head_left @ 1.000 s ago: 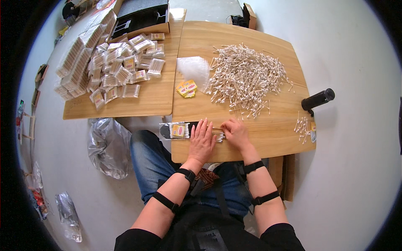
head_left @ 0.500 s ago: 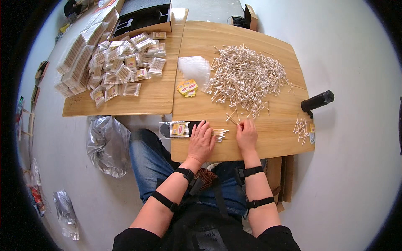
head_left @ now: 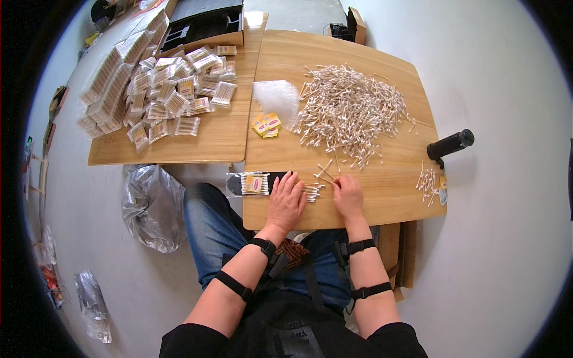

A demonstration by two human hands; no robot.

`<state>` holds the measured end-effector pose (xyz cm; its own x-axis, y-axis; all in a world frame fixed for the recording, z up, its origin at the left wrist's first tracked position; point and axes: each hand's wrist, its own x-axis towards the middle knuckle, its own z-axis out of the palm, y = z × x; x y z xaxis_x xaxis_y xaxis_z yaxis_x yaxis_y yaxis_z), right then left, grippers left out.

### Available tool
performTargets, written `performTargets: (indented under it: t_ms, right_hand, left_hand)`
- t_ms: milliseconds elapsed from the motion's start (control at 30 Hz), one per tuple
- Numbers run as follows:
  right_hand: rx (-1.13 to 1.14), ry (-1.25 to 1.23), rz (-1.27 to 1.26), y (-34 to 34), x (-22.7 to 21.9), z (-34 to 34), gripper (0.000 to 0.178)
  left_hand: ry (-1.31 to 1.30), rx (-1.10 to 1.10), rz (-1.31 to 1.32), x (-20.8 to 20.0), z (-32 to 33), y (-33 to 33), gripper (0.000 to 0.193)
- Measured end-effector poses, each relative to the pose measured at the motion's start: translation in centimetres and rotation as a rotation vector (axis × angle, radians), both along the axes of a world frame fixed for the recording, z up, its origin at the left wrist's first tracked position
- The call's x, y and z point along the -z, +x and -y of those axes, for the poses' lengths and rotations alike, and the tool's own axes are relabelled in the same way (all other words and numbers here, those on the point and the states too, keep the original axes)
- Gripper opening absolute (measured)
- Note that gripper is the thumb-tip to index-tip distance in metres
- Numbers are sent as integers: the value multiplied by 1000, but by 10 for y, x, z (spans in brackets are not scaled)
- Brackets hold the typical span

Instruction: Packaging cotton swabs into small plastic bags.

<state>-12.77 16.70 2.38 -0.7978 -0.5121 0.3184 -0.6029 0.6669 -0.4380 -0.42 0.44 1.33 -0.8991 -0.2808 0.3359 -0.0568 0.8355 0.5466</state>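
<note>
My left hand [head_left: 286, 200] lies flat, fingers stretched out, over a black strip [head_left: 235, 186] and one end of a row of cotton swabs [head_left: 313, 192]. Under its palm the strip and the swabs are partly hidden. Left of that hand, a clear bag on the strip holds more swabs and a yellow-and-white card [head_left: 254, 184]. My right hand [head_left: 347, 194] is pinched on cotton swabs [head_left: 324, 172] whose tips point up and left; how many it grips I cannot tell. Just beyond spreads a big heap of loose cotton swabs [head_left: 355, 113].
Clear bags [head_left: 277, 98] and yellow cards [head_left: 266, 124] lie left of the heap. Filled swab packs [head_left: 179, 95] are piled on the left table beside a black tray in a carton [head_left: 203, 30]. At the right edge are a black cylinder [head_left: 450, 145] and several stray swabs [head_left: 427, 185].
My right hand has shifted slightly left with the swabs, closer to the row. The left hand has stayed in place.
</note>
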Motion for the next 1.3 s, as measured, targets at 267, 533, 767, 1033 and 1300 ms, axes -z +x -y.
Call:
performTargets:
  t_ms: [267,533,767,1033,1300]
  right_hand:
    - [-248,-54,121,7,-14,34,10]
    - [-117,75,24,-19,-13,31,14]
    - [69,53,-97,-6,-21,20,19]
    - [-252,287,-92,54,-9,15,61]
    - [-222,284,11,57,-7,8,69]
  left_hand:
    - [-53,-32,-1,8,-1,-4,46]
    - [-31,-28,22,8,-1,-4,38]
    - [29,-27,-46,6,2,2,33]
    - [20,-20,-100,7,2,0,37]
    - [-46,43,18,11,4,2,43]
